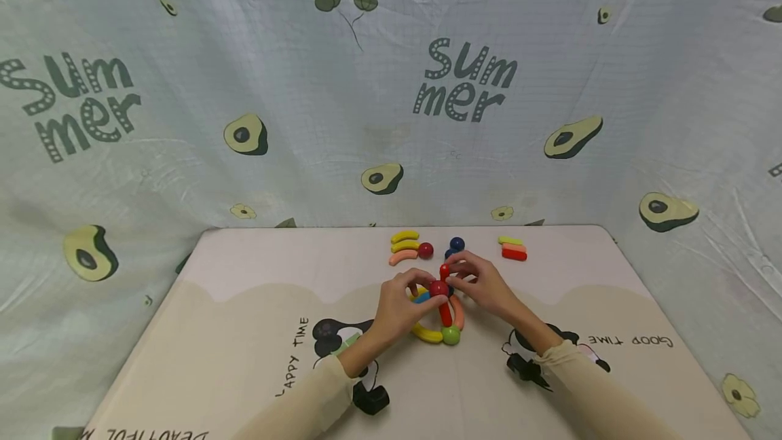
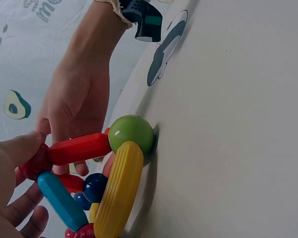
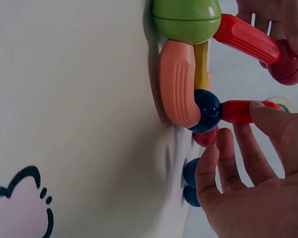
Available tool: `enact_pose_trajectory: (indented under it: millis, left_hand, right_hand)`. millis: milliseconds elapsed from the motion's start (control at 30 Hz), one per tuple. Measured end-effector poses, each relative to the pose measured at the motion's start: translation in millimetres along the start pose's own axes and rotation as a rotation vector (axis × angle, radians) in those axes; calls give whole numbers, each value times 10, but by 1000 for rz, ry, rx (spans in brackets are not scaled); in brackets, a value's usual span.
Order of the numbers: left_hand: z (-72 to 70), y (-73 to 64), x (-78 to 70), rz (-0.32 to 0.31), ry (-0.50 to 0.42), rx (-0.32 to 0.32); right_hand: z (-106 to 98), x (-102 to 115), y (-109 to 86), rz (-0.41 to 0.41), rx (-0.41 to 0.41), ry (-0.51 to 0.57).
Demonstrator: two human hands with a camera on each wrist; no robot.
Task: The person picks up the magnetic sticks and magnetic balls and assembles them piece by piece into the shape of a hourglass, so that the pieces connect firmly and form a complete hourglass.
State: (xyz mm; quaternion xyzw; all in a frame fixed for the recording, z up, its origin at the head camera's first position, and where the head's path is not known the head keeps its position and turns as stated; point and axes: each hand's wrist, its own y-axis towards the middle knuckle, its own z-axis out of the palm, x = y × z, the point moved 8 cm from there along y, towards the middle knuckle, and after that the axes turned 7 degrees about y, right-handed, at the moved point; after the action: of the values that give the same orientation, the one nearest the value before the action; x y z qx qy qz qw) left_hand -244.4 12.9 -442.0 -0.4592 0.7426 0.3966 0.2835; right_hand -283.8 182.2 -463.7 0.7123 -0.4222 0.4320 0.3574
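Both hands are on a structure of magnetic sticks and balls standing on the table. My left hand pinches the dark red ball at its top between thumb and fingers. From that ball, a straight red stick slopes down to the green ball, and a light blue stick slopes to another red ball. My right hand pinches a second red stick, whose lower end meets a navy ball. A curved yellow stick and a curved orange stick form part of the base.
Behind the structure lie yellow and orange curved sticks with a red ball. Navy balls sit close beyond my right hand. Short straight sticks lie at the back right. A printed curtain hangs behind the table.
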Motion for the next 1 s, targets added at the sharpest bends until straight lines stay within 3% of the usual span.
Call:
enact_pose_trajectory:
  millis: [233, 500, 767, 1000]
  left_hand:
    - [-5, -4, -1, 8, 16, -12]
    - [-18, -22, -1, 29, 3, 1]
    - [-30, -4, 24, 77, -17, 83]
    - [-52, 64, 58, 122, -9, 165]
  right_hand:
    - [34, 78, -11, -92, 55, -85]
    - [76, 152, -82, -115, 101, -140]
    - [51, 196, -203, -162, 85, -174]
    - [55, 174, -244, -156, 59, -182]
